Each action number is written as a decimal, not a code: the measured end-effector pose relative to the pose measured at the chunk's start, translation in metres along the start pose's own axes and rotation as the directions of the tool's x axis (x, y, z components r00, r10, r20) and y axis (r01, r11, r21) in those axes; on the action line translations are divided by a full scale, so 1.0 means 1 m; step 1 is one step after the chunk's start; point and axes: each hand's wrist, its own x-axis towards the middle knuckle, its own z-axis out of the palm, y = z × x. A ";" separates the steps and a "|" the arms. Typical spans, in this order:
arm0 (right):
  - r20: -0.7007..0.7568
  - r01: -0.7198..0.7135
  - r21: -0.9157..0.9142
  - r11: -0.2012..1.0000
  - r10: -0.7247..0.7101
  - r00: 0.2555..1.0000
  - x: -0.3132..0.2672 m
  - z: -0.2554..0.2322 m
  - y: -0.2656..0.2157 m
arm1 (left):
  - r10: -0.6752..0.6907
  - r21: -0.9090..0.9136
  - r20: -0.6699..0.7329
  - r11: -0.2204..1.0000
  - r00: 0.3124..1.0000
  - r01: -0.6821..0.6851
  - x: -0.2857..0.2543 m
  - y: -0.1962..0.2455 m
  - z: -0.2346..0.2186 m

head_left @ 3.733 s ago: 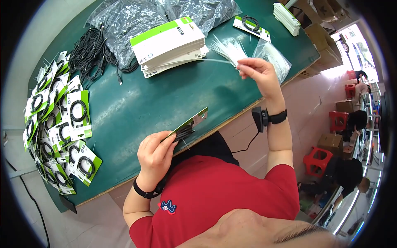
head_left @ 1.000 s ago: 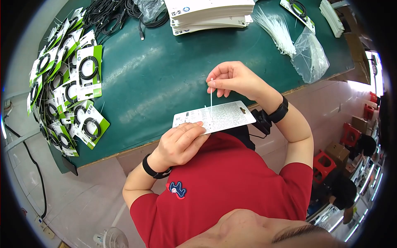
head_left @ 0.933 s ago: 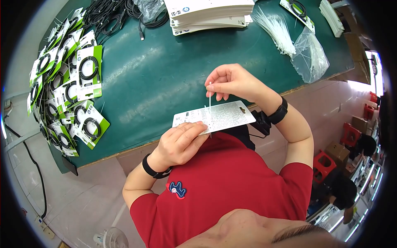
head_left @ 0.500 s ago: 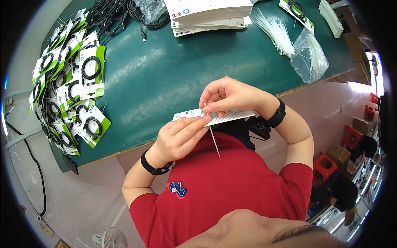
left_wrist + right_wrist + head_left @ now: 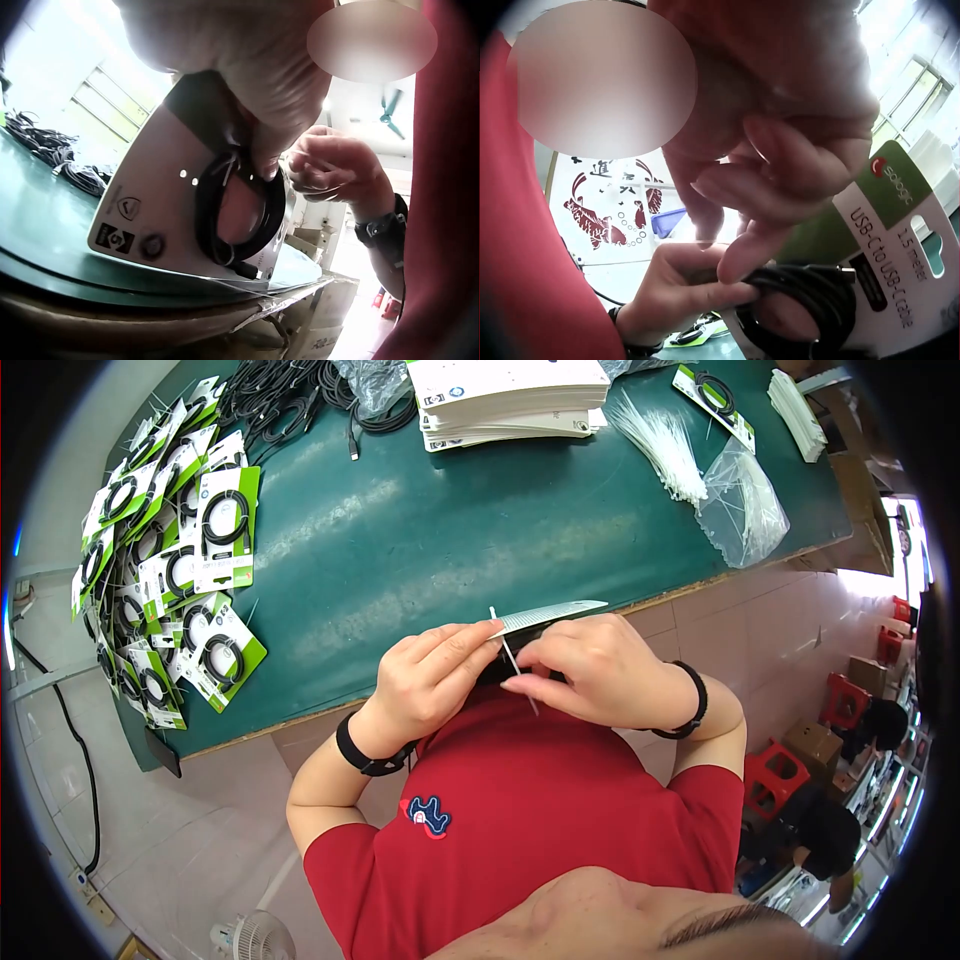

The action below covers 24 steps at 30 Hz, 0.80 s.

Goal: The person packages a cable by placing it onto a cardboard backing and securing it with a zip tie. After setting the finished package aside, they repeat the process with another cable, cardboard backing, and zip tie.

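Note:
In the head view my left hand (image 5: pixel 435 672) holds a printed cardboard packaging card (image 5: pixel 555 616) by its near side, above the table's front edge. A coiled black USB-C cable (image 5: pixel 836 307) lies against the card's printed face, pressed by the left thumb in the left wrist view. A white cable tie (image 5: pixel 533 706) passes through the card, its head above the edge and its tail pointing down toward the red shirt. Close to that tail is my right hand (image 5: pixel 605 675), thumb and forefinger bent and spread apart on either side of it.
Many finished cards with cables (image 5: pixel 225 525) are heaped on the left of the green table (image 5: pixel 380 550). At the back stand loose black cables (image 5: pixel 270 400) and a stack of cards (image 5: pixel 510 405). Loose cable ties (image 5: pixel 660 450) and a plastic bag (image 5: pixel 745 510) lie to the right.
The right hand fetched a cable tie and put it through the card from the back. It has since moved from the tie's head round to the tail side, and the card has tilted edge-on.

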 end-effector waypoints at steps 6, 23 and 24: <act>-0.010 -0.059 0.290 0.955 0.065 0.998 -0.003 0.014 0.015 | -0.042 0.001 -0.025 0.999 0.999 0.042 0.003 0.001 0.001; 0.170 -0.379 0.733 0.565 0.388 0.906 0.008 0.003 0.025 | -0.346 -0.217 -0.003 0.916 0.938 0.337 0.013 -0.014 -0.001; 0.154 -0.381 0.742 0.552 0.413 0.898 0.010 0.004 0.026 | -0.348 -0.217 -0.004 0.915 0.937 0.339 0.013 -0.015 -0.001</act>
